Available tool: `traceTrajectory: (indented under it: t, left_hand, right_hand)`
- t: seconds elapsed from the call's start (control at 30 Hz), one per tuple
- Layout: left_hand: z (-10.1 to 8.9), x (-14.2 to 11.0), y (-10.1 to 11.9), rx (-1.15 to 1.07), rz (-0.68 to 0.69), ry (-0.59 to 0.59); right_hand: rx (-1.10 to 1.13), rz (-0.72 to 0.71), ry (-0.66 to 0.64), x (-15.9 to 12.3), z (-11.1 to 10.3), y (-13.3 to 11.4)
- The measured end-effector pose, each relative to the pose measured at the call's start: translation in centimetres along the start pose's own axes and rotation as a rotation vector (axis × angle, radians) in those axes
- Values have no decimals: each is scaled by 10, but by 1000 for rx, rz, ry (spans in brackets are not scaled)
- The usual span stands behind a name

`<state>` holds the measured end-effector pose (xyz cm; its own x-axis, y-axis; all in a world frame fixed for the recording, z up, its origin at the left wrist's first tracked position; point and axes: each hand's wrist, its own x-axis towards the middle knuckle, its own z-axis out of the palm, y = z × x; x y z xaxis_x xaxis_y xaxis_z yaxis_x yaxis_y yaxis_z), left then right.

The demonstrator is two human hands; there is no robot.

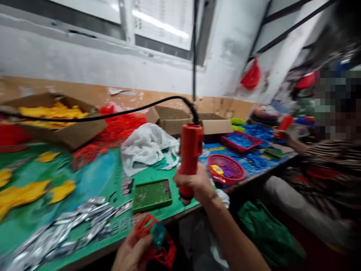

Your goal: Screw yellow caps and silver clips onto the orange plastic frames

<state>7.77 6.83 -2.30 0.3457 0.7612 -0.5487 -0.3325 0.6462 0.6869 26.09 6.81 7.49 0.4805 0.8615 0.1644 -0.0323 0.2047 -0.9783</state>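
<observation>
My right hand (199, 184) is wrapped round an upright red corded electric screwdriver (189, 150), its tip pointing down near the table edge. A black cable runs from its top. My left hand (134, 246) pinches a bundle of orange-red stringy plastic (145, 224) with a small teal piece (158, 234) on it, low in front of the table edge. Just beyond my left hand lies a green studded tray (152, 194). Silvery flat strips (64, 229) are heaped to its left. Fine detail is blurred.
Yellow pieces (26, 194) lie at the left, below a cardboard box (81, 131) of more. Behind are red strands (124, 126), a white cloth (146, 145) and open boxes (172, 116). A pink basket (238, 169) stands right. A co-worker (332, 162) sits farther right, holding a red tool (285, 124).
</observation>
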Motion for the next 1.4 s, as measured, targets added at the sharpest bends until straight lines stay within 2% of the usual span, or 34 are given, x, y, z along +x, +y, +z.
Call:
traceTrajectory:
  t: [0.1, 0.23, 0.33, 0.4, 0.47, 0.53, 0.63, 0.7, 0.8, 0.9, 1.0, 1.13, 1.23, 1.3, 1.4]
  left_hand:
    - [-16, -6, -3, -32, -5, 18]
    - [-22, -5, -10, -66, -10, 37]
    - [-30, -1, -8, -87, -9, 63]
    - [-34, -2, -7, -119, -6, 72]
    - [-36, -5, -9, -152, -28, 31]
    - [-34, -7, -13, -172, -70, -42]
    - [-32, -7, -17, -169, -91, -89]
    - [-36, -8, -17, -183, -66, -93]
    - [-47, -12, -11, -211, -7, -62]
    - [-61, -13, -3, -205, 1, 37]
    - [-69, -8, 3, -192, -9, 118]
    - [-63, 1, 3, -161, -49, 78]
    - [-55, 2, 1, -151, -74, 47]
    - [-51, 2, -1, -128, -73, 37]
    - [-48, 0, -2, -106, -63, 30]
  right_hand:
    - [-34, -63, 75, 19, -4, 25]
    - [-112, -202, 306, 50, -3, 50]
    - [-104, -275, 418, 86, 1, 57]
    - [-51, -280, 421, 107, 13, 57]
    - [29, -260, 362, 117, 39, 56]
    - [109, -229, 236, 113, 77, 58]
    - [184, -183, -33, 79, 140, 64]
    - [195, -148, -187, 51, 174, 69]
    - [189, -112, -277, 33, 199, 75]
    - [159, -140, -204, 47, 184, 71]
    - [108, -195, -68, 72, 141, 56]
    - [19, -230, 95, 91, 73, 39]
    - [-60, -249, 182, 97, 31, 41]
    - [-108, -255, 214, 101, 11, 47]
    - [-167, -267, 246, 107, -6, 55]
